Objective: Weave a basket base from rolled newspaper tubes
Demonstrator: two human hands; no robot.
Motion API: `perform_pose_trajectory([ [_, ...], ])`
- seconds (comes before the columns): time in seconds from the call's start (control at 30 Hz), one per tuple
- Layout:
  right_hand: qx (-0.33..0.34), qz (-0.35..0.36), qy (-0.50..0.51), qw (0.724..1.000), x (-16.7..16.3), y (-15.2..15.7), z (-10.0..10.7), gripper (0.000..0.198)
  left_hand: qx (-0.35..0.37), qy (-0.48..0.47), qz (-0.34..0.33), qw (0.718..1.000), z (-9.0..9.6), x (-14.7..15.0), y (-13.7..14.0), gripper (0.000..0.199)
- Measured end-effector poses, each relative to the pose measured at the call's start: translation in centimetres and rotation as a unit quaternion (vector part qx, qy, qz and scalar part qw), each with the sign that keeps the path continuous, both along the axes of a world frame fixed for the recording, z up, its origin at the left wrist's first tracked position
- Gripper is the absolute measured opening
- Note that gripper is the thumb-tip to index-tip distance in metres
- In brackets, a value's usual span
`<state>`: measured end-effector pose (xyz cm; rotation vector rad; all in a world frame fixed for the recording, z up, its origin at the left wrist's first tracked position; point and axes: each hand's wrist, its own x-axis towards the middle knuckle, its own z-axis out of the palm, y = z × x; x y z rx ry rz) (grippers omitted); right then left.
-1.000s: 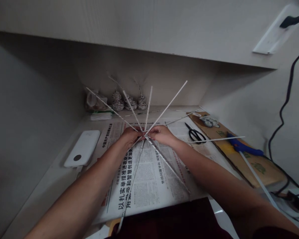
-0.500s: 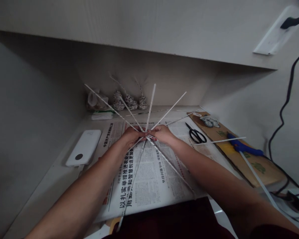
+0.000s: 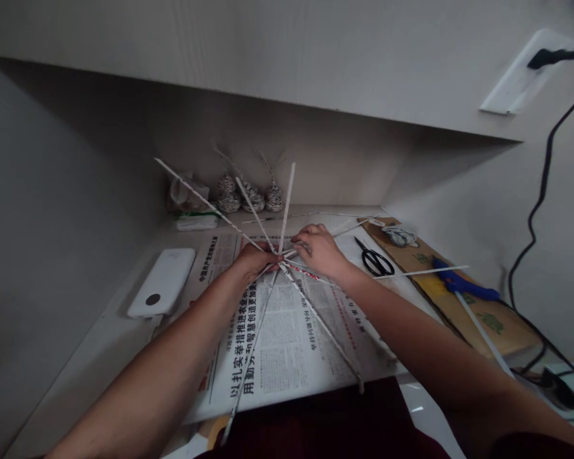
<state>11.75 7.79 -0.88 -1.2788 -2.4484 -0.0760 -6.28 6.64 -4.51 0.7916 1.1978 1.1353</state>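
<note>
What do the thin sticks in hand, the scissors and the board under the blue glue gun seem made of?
Thin sticks: probably rolled newspaper, matte, pale with dark printed flecks on several. Scissors: dark blades likely metal; black handle loops could be plastic or coated metal. Board: apparently cardboard, brown and matte with green print.

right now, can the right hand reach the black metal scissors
Probably yes: the black metal scissors lie just right of the right hand, with nothing seen covering them. A thin white paper stick runs beside them, and the hand may first need to release the rolled-paper strand it seems to pinch.
</note>
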Motion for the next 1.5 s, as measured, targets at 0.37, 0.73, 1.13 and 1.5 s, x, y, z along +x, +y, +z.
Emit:
perform_pose_trajectory([
  [0.37,0.084,0.118,-0.209,0.967,-0.8,0.6,2.6,0.02,-0.009,0.015,0.026,1.0,-0.3,0.1,0.2,0.03],
  [0.73,-0.016,0.043,-0.186,0.981,-0.2,-2.6,1.9,0.033,-0.007,-0.053,-0.004,0.999,0.1,0.0,-0.1,0.025],
  [1.13,-0.13,-0.023,0.062,0.989,-1.5,-2.7,0.2,0.029,-0.028,-0.004,0.036,0.999,0.2,0.5,-0.1,0.016],
  [1.5,-0.164,-0.03,0.098,0.981,-1.6,-3.8,-0.9,0.026,-0.025,0.031,0.055,0.998,-0.5,0.6,0.2,0.02],
])
